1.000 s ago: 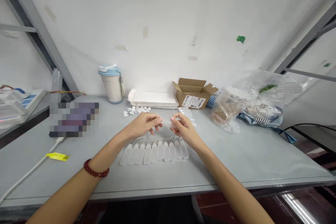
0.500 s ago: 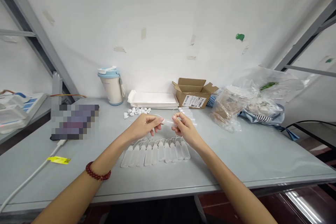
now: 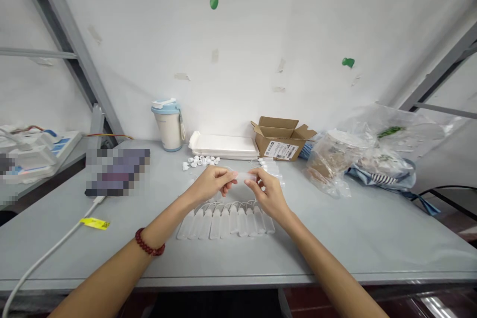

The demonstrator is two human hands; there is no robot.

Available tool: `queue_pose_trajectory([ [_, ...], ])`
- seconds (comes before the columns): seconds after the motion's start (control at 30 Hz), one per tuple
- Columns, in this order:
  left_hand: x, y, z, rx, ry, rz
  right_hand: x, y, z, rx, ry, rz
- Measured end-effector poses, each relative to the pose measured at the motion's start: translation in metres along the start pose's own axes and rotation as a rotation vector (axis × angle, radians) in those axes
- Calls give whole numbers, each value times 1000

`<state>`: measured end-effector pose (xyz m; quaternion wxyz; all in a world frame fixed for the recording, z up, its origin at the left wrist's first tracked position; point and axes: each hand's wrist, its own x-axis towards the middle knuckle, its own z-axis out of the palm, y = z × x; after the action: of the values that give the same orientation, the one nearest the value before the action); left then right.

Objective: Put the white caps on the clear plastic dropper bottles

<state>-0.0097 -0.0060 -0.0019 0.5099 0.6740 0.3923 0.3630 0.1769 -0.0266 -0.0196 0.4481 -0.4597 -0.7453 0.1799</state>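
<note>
Between my two hands lies a small translucent plastic tube (image 3: 245, 177), held roughly level above the table. My left hand (image 3: 213, 183) pinches its left end between thumb and forefinger. At the other end, my right hand (image 3: 269, 193) is closed on it, thumb below and fingertips on top. Just nearer than the hands, several frosted flat tubes (image 3: 224, 223) with thin white loops are laid side by side in a row. Small white caps (image 3: 201, 161) sit in a loose pile beyond my left hand. More clear tubes (image 3: 275, 168) lie behind my right hand, which partly hides them.
White flat trays (image 3: 225, 146) are stacked by the wall, between a lidded cup (image 3: 168, 126) and an open cardboard box (image 3: 281, 139). Plastic bags (image 3: 331, 159) and blue cloth occupy the right. A blurred-out phone-like device (image 3: 121, 174) with a white cable (image 3: 52, 251) is left.
My hands have come closer together on the tube, the right one's fingers now farther over it. The whole view has shifted slightly, so the scene sits farther right and lower.
</note>
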Motion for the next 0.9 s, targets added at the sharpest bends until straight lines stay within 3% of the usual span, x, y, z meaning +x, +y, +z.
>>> queue_pose_trajectory([
  [0.2,-3,5,-1,53,-21,99,0,1,-2,19,-8,19],
  [0.47,-1,3,3,13,-113,-38,2,-2,-4,70,10,57],
  [0.7,-5,7,1,57,-70,72,2,-2,-8,86,-43,111],
  [0.9,-2,2,2,-9,-78,-19,3,-4,-10,102,-62,117],
])
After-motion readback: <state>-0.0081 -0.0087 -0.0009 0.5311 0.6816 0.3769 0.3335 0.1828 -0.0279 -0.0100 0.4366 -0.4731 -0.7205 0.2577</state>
